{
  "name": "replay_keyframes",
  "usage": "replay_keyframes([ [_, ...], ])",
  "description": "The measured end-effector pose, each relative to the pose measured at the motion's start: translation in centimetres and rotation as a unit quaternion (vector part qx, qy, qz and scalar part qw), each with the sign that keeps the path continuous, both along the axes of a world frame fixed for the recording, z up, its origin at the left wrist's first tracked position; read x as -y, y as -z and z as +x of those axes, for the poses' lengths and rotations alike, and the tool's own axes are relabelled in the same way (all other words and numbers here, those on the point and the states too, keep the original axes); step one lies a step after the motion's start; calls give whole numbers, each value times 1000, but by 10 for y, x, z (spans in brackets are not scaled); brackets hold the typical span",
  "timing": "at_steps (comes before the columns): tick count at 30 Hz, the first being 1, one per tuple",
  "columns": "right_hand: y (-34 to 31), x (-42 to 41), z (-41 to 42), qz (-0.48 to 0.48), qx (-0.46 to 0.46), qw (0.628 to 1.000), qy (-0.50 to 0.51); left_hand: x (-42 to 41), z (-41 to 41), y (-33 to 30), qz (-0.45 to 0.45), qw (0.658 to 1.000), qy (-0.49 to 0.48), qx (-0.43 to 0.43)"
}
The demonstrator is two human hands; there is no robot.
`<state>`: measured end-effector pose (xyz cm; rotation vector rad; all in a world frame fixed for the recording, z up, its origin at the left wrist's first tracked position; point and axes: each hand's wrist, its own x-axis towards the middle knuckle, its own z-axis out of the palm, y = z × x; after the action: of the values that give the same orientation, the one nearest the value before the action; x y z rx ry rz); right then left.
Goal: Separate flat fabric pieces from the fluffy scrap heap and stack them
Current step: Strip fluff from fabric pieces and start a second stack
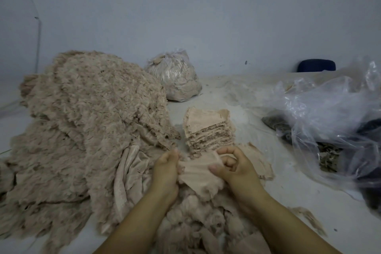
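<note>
I see my left hand (166, 168) and right hand (231, 166) both pinching one flat fabric piece (195, 171), fingers curled, just before the stack (209, 130).

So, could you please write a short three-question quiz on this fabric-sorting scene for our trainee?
1. True or false: both hands grip one flat fabric piece.
2. The stack of flat pieces stands: A) beyond the hands, B) inside the tied plastic bag, C) on the fluffy scrap heap.
3. Which hand shows curled fingers and a thumb on the piece?

Key: 1 true; 2 A; 3 the right hand, with the left hand gripping the opposite edge.
</note>
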<state>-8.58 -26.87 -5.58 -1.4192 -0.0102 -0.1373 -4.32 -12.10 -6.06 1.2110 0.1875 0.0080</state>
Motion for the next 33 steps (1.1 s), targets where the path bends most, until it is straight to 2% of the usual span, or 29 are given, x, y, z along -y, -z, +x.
replay_keyframes([
  [2,1,2,1,21,4,1000,18,-2,3,1,25,999,-19,23],
  [7,4,2,5,19,44,992,119,7,-10,6,116,983,117,85],
  [11,6,-1,4,-35,95,983,152,6,-14,10,116,970,200,72],
  [14,7,-1,6,-71,128,972,182,5,-13,9,119,970,192,85],
  [17,6,0,5,-66,136,974,169,8,-13,7,76,977,190,59],
  [20,7,-1,4,-44,118,981,149,10,-13,5,141,974,156,84],
  [23,4,-1,8,-17,111,979,170,11,-10,4,187,970,94,121],
  [26,1,0,11,-9,101,979,177,13,-8,3,153,981,69,98],
  [29,3,2,13,-6,100,979,177,11,-8,3,58,991,105,56],
  [33,-1,4,14,5,106,978,181,6,-7,0,12,992,124,36],
])
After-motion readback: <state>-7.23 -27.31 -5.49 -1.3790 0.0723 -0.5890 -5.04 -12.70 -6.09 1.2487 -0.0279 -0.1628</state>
